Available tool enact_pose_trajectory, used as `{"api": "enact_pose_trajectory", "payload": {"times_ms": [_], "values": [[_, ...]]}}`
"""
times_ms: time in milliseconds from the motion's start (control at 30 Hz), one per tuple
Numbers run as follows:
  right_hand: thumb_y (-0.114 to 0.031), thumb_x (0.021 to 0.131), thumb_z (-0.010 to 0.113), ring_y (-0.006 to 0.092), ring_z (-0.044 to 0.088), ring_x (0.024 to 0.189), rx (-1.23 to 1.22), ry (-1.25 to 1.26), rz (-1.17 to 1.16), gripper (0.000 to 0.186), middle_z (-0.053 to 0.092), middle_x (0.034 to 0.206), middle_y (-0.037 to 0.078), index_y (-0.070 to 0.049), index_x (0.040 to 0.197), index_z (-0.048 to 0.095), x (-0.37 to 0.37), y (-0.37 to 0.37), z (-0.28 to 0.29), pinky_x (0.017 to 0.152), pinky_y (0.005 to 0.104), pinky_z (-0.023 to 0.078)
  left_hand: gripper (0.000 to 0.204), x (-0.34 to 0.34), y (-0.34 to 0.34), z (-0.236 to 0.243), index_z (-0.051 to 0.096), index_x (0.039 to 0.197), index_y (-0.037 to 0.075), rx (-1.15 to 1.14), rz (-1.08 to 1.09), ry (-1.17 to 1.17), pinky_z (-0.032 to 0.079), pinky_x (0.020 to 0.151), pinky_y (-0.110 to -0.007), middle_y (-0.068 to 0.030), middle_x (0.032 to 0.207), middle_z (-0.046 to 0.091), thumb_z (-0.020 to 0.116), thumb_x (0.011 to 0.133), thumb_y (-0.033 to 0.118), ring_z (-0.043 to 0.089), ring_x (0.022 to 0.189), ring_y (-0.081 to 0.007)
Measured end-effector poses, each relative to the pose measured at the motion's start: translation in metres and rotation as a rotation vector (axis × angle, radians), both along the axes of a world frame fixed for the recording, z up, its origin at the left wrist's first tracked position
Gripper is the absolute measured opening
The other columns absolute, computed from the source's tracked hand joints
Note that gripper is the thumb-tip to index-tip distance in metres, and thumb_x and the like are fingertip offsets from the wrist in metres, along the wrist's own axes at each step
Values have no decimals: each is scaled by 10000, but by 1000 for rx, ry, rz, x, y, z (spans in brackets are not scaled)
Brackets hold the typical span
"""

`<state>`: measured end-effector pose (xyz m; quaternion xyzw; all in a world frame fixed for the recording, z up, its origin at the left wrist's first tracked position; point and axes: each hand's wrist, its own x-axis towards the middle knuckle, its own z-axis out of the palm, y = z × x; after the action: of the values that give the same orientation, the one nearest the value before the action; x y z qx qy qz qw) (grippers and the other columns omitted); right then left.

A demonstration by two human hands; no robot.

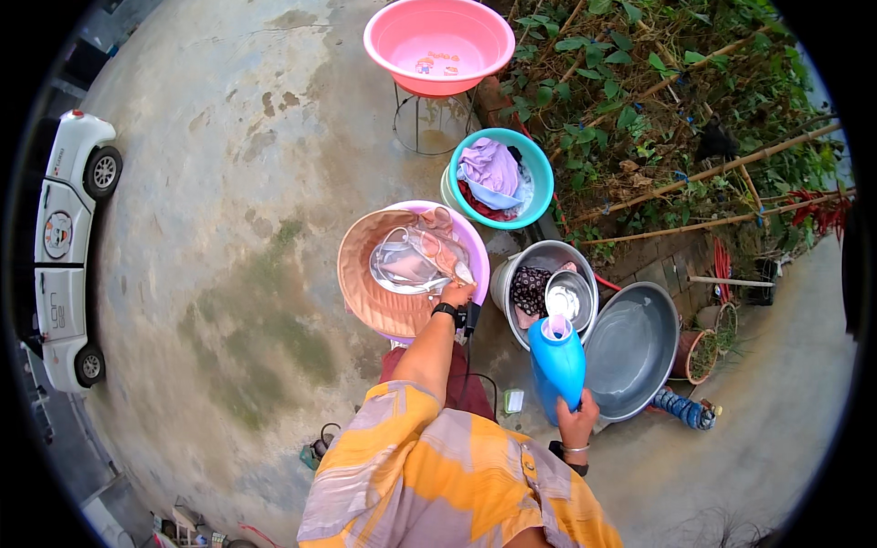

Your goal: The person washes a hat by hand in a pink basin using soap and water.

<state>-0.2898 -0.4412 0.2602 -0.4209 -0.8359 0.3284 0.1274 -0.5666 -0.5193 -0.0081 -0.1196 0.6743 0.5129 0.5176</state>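
My right hand (576, 418) grips the base end of a blue detergent bottle (557, 365). Its pale mouth points away from me, beside a small metal bowl (567, 298). That bowl sits in a deep metal basin (501, 290) with dark patterned and pink cloth (529, 290). My left hand (459, 292) is closed on the near right edge of a peach wide-brimmed sun hat (388, 292) with a clear plastic part. The hat lies over a purple basin (473, 239), covering much of it. Whether liquid is leaving the bottle I cannot make out.
A teal basin (545, 183) holds lilac and red clothes. Farther off, a pink basin (438, 41) stands on a wire stand. A wide grey basin (639, 342) sits at right, near a potted plant (702, 356). Plants with bamboo poles (713, 173) border the right; a white vehicle (73, 247) stands left.
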Motion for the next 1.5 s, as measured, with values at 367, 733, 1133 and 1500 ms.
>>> {"api": "enact_pose_trajectory", "payload": {"times_ms": [367, 733, 1133, 1500], "values": [[-160, 675, 675, 336, 559, 660, -112, 32, 329, 276, 571, 735, 171, -13, 864, 537, -51, 22, 15, 575, 377, 435, 266, 7, -87, 51, 570, 1035, 21, 371, 802, 202, 430, 587, -240, -7, 849, 596, 548, 840, 201, 532, 697, -76], [-253, 689, 691, 340, 550, 645, 152, 20, 760, 364, 560, 731, 170, -22, 903, 510, -154, -61, 15, 541, 382, 437, 455, -13, -168, 5, 399, 1236, 30, 639, 805, -295, 427, 867, -347, -101, 1146, 517, 401, 905, 343, 531, 1000, -224], [-264, 703, 679, 342, 554, 614, 295, -215, 835, 371, 552, 693, 182, -11, 894, 486, -202, -164, 24, 516, 402, 436, 577, -40, -203, 52, 376, 1260, 59, 880, 842, -595, 432, 846, -341, -109, 1183, 499, 327, 892, 501, 524, 1014, -241], [-285, 719, 667, 362, 548, 579, 252, -336, 756, 360, 544, 644, 196, -23, 862, 466, -219, -196, 10, 485, 419, 423, 650, -40, -207, -27, 333, 1290, 49, 1050, 738, -754, 335, 979, -397, -126, 1263, 439, 230, 883, 545, 451, 1137, -273]]}}
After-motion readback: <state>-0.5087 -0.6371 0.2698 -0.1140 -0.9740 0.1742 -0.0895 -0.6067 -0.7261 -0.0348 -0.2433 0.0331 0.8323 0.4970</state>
